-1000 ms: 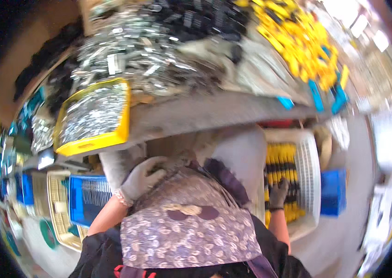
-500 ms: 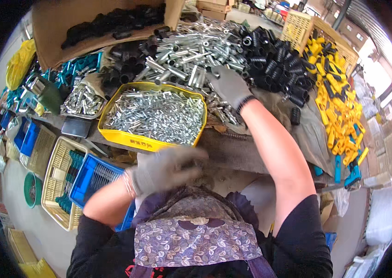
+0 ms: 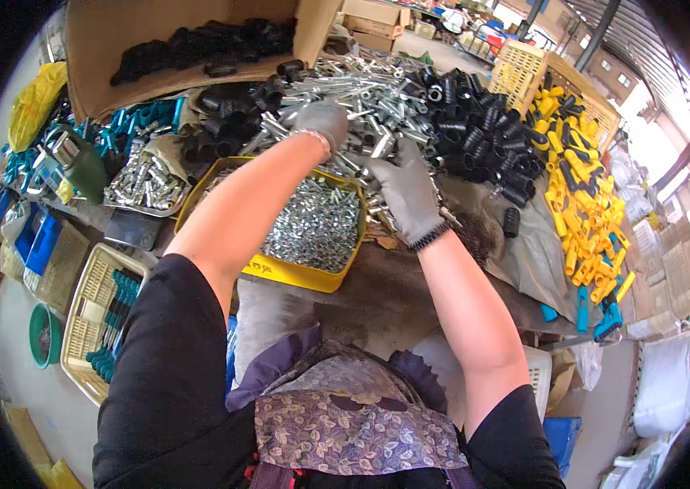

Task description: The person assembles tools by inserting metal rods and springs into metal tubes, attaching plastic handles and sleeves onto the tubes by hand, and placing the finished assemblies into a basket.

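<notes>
My left hand [image 3: 324, 122], in a grey glove, reaches over the yellow bin into the heap of shiny metal tubes [image 3: 353, 90]. Its fingers point away and are hidden behind the back of the hand. My right hand [image 3: 408, 191], also gloved, is closed at the near side of the heap, with a short metal tube [image 3: 383, 147] between thumb and fingers. Small metal pins [image 3: 312, 224] fill the yellow bin [image 3: 324, 281] just below my hands. Black ribbed sleeves [image 3: 483, 122] lie piled to the right of the tubes.
A cardboard box [image 3: 88, 73] of black parts stands behind at left. Yellow plastic pieces [image 3: 577, 196] heap up along the right side by a cream crate [image 3: 516, 73]. Left of the table, a cream basket [image 3: 76, 326] and a green bucket [image 3: 41, 334] are on the floor.
My left hand has swung from in front of my body forward over the bin into the tubes. The right hand has drawn back slightly toward me with a metal tube.
</notes>
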`<state>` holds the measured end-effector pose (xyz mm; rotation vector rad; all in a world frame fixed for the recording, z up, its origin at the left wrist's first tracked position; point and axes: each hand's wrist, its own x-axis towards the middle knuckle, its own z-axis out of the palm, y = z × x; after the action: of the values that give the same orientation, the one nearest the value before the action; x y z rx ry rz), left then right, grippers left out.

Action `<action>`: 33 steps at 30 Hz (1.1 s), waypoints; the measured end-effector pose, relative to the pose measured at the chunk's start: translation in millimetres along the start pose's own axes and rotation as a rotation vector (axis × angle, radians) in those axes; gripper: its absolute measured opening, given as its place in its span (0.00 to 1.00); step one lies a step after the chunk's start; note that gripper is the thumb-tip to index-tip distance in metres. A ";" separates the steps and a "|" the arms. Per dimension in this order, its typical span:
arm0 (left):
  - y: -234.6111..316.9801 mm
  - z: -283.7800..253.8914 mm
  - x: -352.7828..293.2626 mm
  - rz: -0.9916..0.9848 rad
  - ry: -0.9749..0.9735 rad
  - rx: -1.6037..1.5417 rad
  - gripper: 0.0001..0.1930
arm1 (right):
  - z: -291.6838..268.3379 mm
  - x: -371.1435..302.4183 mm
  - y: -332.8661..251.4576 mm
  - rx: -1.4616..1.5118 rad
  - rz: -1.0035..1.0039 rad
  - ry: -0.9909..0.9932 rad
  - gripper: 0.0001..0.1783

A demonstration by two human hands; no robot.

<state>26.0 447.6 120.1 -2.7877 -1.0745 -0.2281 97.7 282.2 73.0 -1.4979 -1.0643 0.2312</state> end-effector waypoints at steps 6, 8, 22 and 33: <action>-38.7 -26.1 -22.1 0.035 0.286 -0.656 0.10 | -61.5 -75.6 -54.0 0.720 0.360 -0.145 0.09; -49.2 -50.1 -58.8 0.107 0.398 -1.091 0.12 | -74.8 -96.0 -57.8 0.736 0.342 -0.116 0.11; 36.0 21.0 -346.9 0.385 -0.330 -1.460 0.36 | -66.9 -217.2 -74.1 0.109 -0.089 -0.693 0.20; 49.9 115.1 -321.0 -0.412 -0.834 -1.978 0.26 | 7.4 -96.0 -103.9 -0.288 -0.096 -0.454 0.12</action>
<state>-165.2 223.3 -58.4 -4.3661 -2.7418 -0.1944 -10.2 203.8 120.7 -1.6884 -1.5813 0.3739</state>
